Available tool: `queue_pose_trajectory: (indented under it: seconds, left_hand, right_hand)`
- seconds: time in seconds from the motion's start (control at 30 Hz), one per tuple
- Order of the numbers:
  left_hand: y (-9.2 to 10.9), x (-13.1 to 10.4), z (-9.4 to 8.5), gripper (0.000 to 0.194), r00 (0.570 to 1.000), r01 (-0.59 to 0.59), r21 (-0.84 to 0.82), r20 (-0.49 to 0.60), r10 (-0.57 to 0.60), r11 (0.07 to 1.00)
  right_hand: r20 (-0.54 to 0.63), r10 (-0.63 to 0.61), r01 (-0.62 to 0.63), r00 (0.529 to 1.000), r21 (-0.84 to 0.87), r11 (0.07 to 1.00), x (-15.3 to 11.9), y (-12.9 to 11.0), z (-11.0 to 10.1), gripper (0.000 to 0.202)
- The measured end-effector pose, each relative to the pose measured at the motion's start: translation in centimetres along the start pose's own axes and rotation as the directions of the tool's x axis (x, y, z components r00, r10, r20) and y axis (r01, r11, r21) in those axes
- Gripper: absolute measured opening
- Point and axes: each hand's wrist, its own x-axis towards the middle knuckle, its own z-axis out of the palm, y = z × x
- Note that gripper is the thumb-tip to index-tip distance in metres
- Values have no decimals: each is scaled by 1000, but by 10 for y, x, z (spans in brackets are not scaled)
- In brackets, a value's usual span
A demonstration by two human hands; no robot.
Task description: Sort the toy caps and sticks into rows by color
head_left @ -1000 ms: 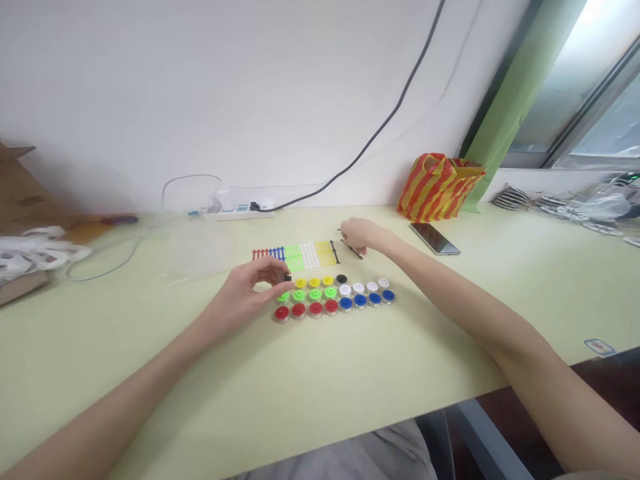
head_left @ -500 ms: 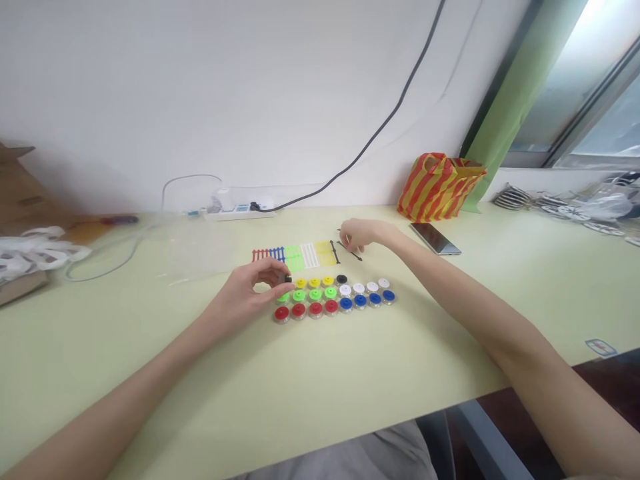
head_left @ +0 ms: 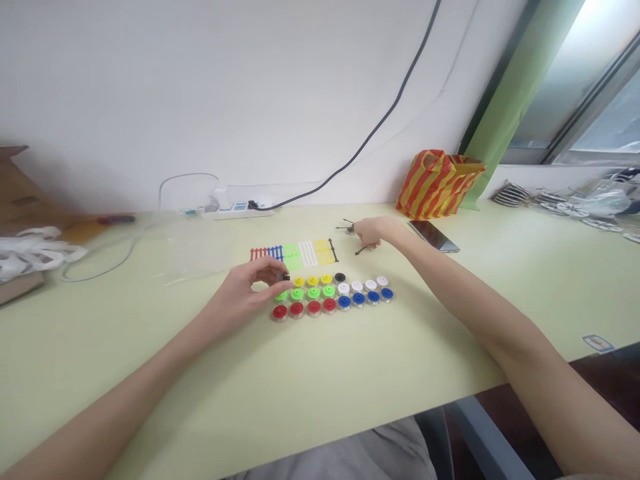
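Note:
My left hand (head_left: 257,280) is closed in a pinch on a small black piece (head_left: 287,277), mostly hidden by the fingers. It hovers at the left end of rows of small clear round containers with coloured lids: yellow (head_left: 313,281), green (head_left: 313,293), red (head_left: 314,308), white (head_left: 357,287) and blue (head_left: 359,299), plus one black lid (head_left: 340,277). Farther back, my right hand (head_left: 370,232) has curled fingers around a thin black stick (head_left: 359,252) with a pointed tip. Beside its knuckles lie other black sticks (head_left: 345,228) and a dark round piece, partly covered.
Red, blue, green, white and yellow sticks (head_left: 309,253) lie in a row behind the containers, ending in a black stick (head_left: 333,250). A phone (head_left: 434,236) and a striped bag (head_left: 439,185) are at the right. A power strip (head_left: 240,211) runs along the wall.
My right hand has shifted slightly right, and the black stick by its fingers has turned and moved with it. More black sticks show beside it. My left hand has hardly moved.

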Motion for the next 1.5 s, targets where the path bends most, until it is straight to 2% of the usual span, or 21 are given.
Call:
queue_pose_trajectory:
  seconds: [0.2,0.3,0.37,0.47,0.57,0.67,0.77,0.9,1.03,1.3,1.5]
  left_hand:
    - [0,0,0,30,1000,-3,24,13,2,1000]
    - [0,-1,0,31,1000,-9,37,6,9,999]
    - [0,-1,0,31,1000,-10,45,3,10,999]
    - [0,-1,0,32,1000,-14,43,11,14,999]
    - [0,-1,0,32,1000,-8,52,26,7,999]
    - [1,-1,-1,31,999,2,53,38,-4,999]
    - [1,-1,-1,31,999,0,44,34,-2,999]
    - [0,-1,0,30,999,0,49,36,-1,999]
    - [-1,-1,0,30,999,7,49,41,-9,999]
    - [-1,0,0,30,998,1,46,59,-4,999]
    - [-1,-1,0,30,998,23,25,65,-25,999]
  right_hand:
    - [93,39,-39,995,-3,999,-11,2,-4,7]
    - [83,10,-15,996,66,998,-15,9,-7,12]
    - [59,-16,9,998,125,992,-15,15,-8,6]
    - [36,-83,75,996,179,981,-9,23,-7,14]
    - [61,-142,125,988,224,966,2,28,-4,17]
    - [72,-93,74,993,227,971,11,29,0,11]
    - [17,-48,43,999,218,975,14,28,3,7]
    - [-32,-73,78,997,231,970,14,25,4,14]
    - [-53,-178,186,983,288,939,16,19,5,17]
    - [-240,-320,390,917,359,848,20,2,12,13]
    - [-262,-366,443,893,373,815,29,-6,14,10]
